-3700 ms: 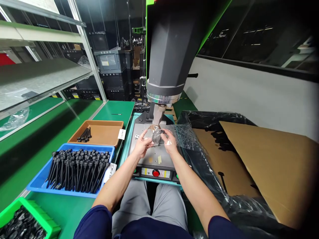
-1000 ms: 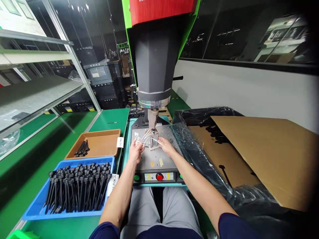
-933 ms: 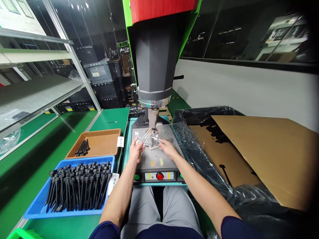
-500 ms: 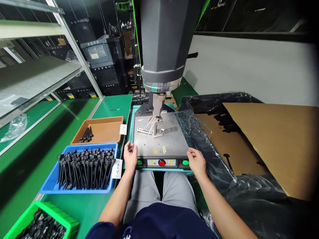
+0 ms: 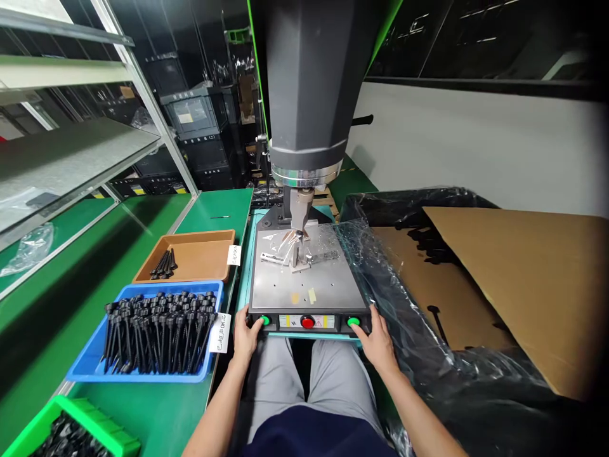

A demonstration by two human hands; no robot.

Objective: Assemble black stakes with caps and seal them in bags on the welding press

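Observation:
My left hand (image 5: 244,335) is at the left front corner of the press base, its thumb on the left green button (image 5: 265,320) and its fingers along the side. At the right corner, my right hand (image 5: 379,337) has its thumb on the right green button (image 5: 353,322), fingers spread along the edge. Neither hand holds anything loose. Between them sits a red button (image 5: 307,322). Behind the panel lies a metal plate (image 5: 271,295) with a small fixture (image 5: 299,265) under the tool tip (image 5: 301,209). Clear film partly hides what is in the fixture.
On the left stand a brown tray (image 5: 204,247) with several black bolt-like parts, a blue tray (image 5: 143,378) full of similar parts, and a green bin (image 5: 102,425) of small black pieces. To the right is an open carton (image 5: 514,254) with black plastic lining.
Both hands have come down from above the plate's front corners onto the green buttons. The view has tilted slightly; the trays look unchanged.

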